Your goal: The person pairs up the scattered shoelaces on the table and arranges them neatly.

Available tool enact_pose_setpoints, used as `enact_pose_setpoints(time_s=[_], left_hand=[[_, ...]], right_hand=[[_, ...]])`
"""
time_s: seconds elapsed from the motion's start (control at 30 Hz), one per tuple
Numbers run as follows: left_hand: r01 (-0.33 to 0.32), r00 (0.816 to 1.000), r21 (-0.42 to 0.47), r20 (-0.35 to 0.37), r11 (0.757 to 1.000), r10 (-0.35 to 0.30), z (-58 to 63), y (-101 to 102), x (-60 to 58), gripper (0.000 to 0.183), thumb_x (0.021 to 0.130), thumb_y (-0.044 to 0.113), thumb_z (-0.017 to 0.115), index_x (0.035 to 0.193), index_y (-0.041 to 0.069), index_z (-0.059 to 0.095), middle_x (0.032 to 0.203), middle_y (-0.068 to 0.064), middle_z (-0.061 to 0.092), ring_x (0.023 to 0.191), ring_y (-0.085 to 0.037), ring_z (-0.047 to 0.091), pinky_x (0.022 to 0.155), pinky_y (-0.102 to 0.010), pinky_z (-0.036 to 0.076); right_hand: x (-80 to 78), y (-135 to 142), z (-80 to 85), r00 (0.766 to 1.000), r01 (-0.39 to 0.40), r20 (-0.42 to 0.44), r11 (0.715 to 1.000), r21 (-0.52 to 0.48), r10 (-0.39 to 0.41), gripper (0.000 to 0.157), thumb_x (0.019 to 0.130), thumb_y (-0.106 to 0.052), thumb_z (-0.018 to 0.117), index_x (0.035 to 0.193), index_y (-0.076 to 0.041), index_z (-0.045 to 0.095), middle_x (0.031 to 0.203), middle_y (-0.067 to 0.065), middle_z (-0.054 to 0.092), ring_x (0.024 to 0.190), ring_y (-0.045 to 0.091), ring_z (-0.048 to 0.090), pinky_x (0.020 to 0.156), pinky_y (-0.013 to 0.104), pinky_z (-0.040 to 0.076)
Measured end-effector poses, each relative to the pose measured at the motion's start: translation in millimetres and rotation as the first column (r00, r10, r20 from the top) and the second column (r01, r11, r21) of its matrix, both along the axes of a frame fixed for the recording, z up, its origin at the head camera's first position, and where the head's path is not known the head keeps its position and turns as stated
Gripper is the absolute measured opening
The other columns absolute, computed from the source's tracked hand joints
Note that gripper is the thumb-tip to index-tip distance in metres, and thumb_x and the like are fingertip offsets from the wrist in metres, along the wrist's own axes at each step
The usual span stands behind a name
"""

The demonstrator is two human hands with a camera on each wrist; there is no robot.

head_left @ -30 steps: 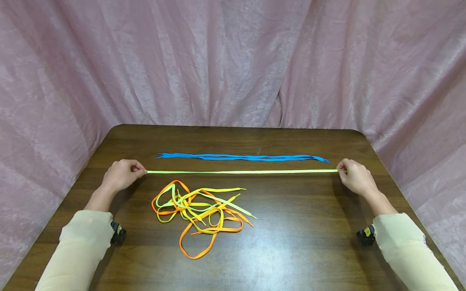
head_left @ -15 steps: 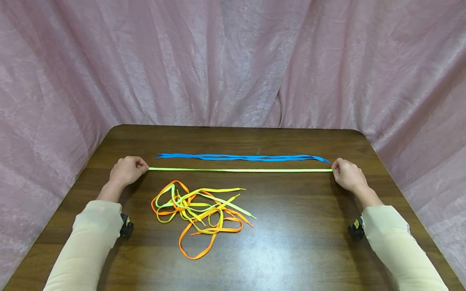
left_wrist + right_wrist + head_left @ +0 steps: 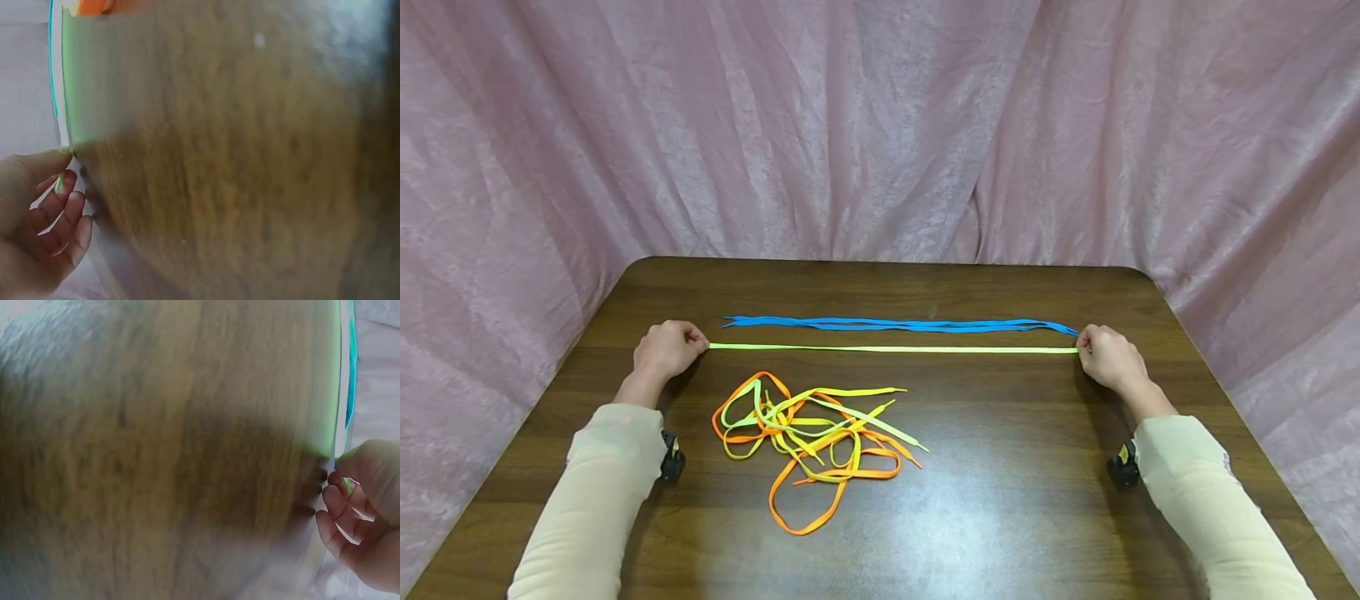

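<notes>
A light yellow-green shoelace (image 3: 887,349) stretches straight across the table between my two hands. My left hand (image 3: 666,350) pinches its left end between thumb and fingertips; in the left wrist view a short green tip (image 3: 59,183) pokes out below the thumb. At the other end my right hand (image 3: 1112,358) pinches the lace the same way, close to the right tips of the blue shoelaces (image 3: 910,325). Those blue laces lie roughly straight and side by side, just beyond the yellow-green one. Whether the stretched lace touches the table cannot be told.
Nearer to me, left of centre, lies a loose tangle of orange shoelace (image 3: 805,531), yellow shoelace (image 3: 857,391) and pale green shoelace (image 3: 895,431). The brown wooden table (image 3: 1015,517) ends at a pink curtain (image 3: 880,150) behind it.
Both hands have moved slightly away from me and inward, carrying the taut yellow-green shoelace closer to the blue laces. The tangle and the blue laces stay in place.
</notes>
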State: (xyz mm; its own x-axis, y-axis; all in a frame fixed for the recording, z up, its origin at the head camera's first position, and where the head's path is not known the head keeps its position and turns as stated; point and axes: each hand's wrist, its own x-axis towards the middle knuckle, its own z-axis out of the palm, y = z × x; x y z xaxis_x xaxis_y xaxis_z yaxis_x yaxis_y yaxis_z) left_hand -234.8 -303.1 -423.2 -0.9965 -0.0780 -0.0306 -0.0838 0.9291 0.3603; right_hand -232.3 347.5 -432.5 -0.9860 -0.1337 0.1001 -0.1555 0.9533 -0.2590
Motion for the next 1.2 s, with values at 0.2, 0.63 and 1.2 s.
enact_pose_setpoints(time_s=[0.2,0.63,1.2], left_hand=[[-0.008,1.000,-0.010,0.010,1.000,0.008,-2.9,-0.8,-2.5,0.015,0.086,0.025,0.057,0.082,0.013,0.066,0.079,-0.006,0.060,0.074,-0.030,0.056,0.054,-0.036,0.038],[-0.012,1.000,0.001,-0.021,1.000,0.012,-3.9,4.0,-3.7,0.015,0.085,0.024,0.057,0.084,0.011,0.065,0.079,-0.006,0.060,0.074,-0.029,0.055,0.055,-0.036,0.038],[0.075,0.997,0.016,0.021,0.997,-0.075,1.4,4.9,-1.8,0.020,0.086,0.025,0.060,0.099,0.010,0.066,0.102,-0.016,0.058,0.092,-0.038,0.055,0.067,-0.048,0.042]], right_hand=[[0.7,-1.2,-1.3,1.000,-0.001,-0.023,1.000,-0.008,0.001,0.004,0.080,-0.004,0.051,0.083,-0.003,0.054,0.078,0.012,0.052,0.068,0.028,0.051,0.057,0.046,0.041],[2.5,-3.5,-4.3,0.998,0.016,-0.058,1.000,-0.007,-0.016,0.005,0.079,-0.005,0.052,0.083,-0.003,0.055,0.080,0.015,0.051,0.067,0.033,0.052,0.058,0.048,0.042],[7.8,-0.9,-0.6,0.999,-0.028,-0.024,1.000,-0.004,0.027,0.019,0.082,-0.007,0.053,0.098,0.001,0.057,0.102,0.030,0.051,0.087,0.050,0.051,0.074,0.057,0.040]])
